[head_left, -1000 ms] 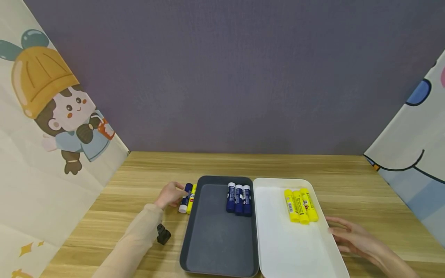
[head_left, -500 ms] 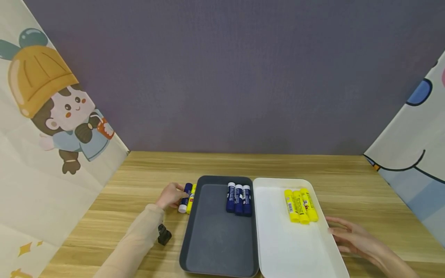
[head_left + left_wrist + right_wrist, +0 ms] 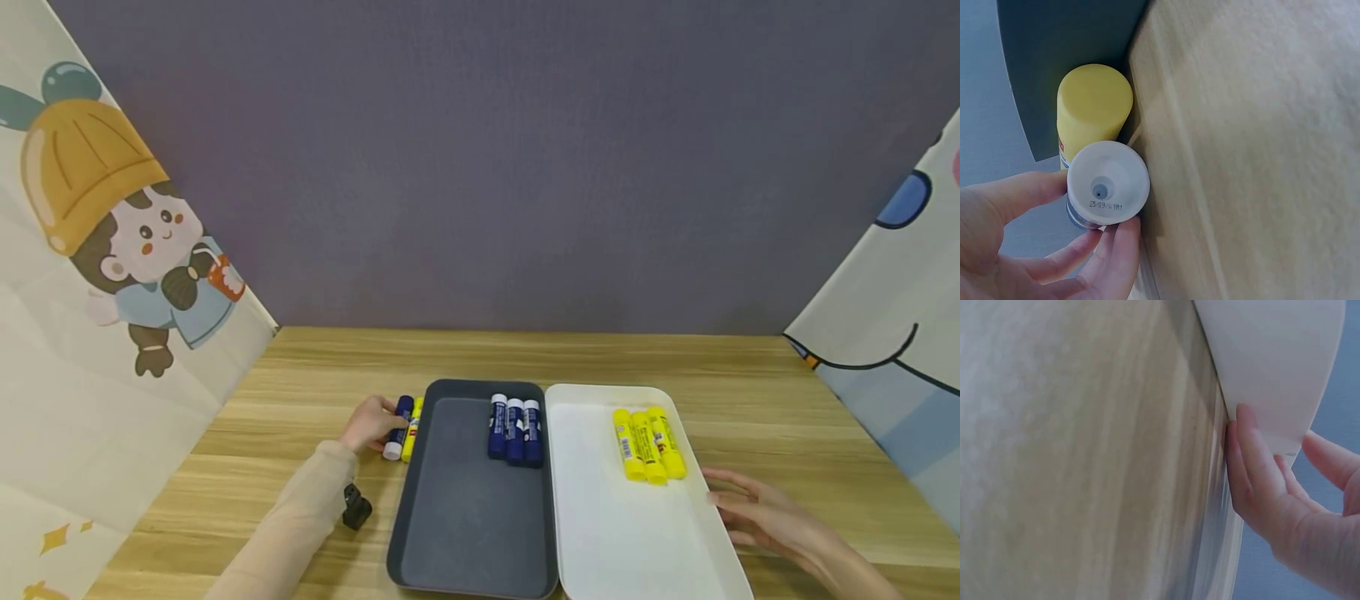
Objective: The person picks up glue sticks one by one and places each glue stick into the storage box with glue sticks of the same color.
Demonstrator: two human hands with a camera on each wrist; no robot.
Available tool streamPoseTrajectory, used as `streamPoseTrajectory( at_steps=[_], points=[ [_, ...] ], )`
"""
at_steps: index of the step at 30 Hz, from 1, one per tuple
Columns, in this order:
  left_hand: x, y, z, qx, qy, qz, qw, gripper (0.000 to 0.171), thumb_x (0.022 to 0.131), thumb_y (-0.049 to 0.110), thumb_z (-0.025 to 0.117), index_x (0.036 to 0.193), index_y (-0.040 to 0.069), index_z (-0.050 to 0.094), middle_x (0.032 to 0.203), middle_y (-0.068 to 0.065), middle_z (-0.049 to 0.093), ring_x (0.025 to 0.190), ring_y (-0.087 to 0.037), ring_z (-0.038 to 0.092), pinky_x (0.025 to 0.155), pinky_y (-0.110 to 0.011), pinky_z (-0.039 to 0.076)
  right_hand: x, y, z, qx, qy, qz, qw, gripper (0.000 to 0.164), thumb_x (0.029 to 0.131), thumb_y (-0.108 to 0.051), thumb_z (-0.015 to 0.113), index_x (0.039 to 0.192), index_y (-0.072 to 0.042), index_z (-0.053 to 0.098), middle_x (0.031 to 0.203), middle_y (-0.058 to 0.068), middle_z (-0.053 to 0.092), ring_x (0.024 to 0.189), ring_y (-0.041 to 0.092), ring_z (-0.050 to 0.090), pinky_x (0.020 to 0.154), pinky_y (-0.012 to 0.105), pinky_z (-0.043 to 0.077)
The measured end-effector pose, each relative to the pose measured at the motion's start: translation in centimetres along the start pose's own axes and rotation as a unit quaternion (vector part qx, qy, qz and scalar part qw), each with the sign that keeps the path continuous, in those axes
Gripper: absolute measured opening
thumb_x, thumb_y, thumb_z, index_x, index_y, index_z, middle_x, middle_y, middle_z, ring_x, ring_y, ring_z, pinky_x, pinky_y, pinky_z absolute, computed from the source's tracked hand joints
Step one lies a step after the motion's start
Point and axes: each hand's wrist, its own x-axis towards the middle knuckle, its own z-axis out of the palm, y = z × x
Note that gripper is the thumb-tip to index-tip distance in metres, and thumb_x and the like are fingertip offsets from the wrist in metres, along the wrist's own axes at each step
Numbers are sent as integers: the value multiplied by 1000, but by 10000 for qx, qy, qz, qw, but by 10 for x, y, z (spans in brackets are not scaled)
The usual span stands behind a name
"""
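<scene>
On the table left of the grey tray point(image 3: 472, 517), my left hand point(image 3: 369, 423) holds a dark blue glue stick point(image 3: 398, 429) with a white end. The left wrist view shows the thumb on one side of this glue stick point(image 3: 1108, 183) and fingers curled on the other. A yellow glue stick point(image 3: 412, 429) lies between it and the tray's wall. At the right, my right hand point(image 3: 765, 512) rests against the outer side of the white tray point(image 3: 615, 533). Its fingers point(image 3: 1260, 456) touch that wall, with the thumb by the rim.
Three blue glue sticks point(image 3: 515, 430) lie side by side in the grey tray's upper right. Three yellow glue sticks point(image 3: 649, 446) lie in the white tray's upper right. A small black device point(image 3: 356, 507) shows at the left wrist. A dark grey panel point(image 3: 525, 167) stands behind the wooden table point(image 3: 337, 358).
Very little differs. The blue glue stick and my left hand have shifted only slightly. My right hand stays at the white tray's side.
</scene>
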Motion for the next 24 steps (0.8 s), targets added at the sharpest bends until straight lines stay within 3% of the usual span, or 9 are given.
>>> streamPoseTrajectory(
  at_steps=[16,24],
  points=[
    [2,-2,2,25,53,-18,10000,32,78,9,61,101,-12,53,80,-19,60,50,-18,57,44,-31,50,0,0,1,-27,102,15,9999,62,91,-18,49,135,8,13,108,2,57,95,19,57,81,42,48],
    [2,-1,-1,-134,48,-97,9999,32,77,10,62,100,-10,52,84,-21,58,56,-19,58,45,-31,50,1,2,-1,-27,-21,-111,9999,61,91,-17,47,134,9,13,110,3,57,98,20,56,83,43,47]
  ],
)
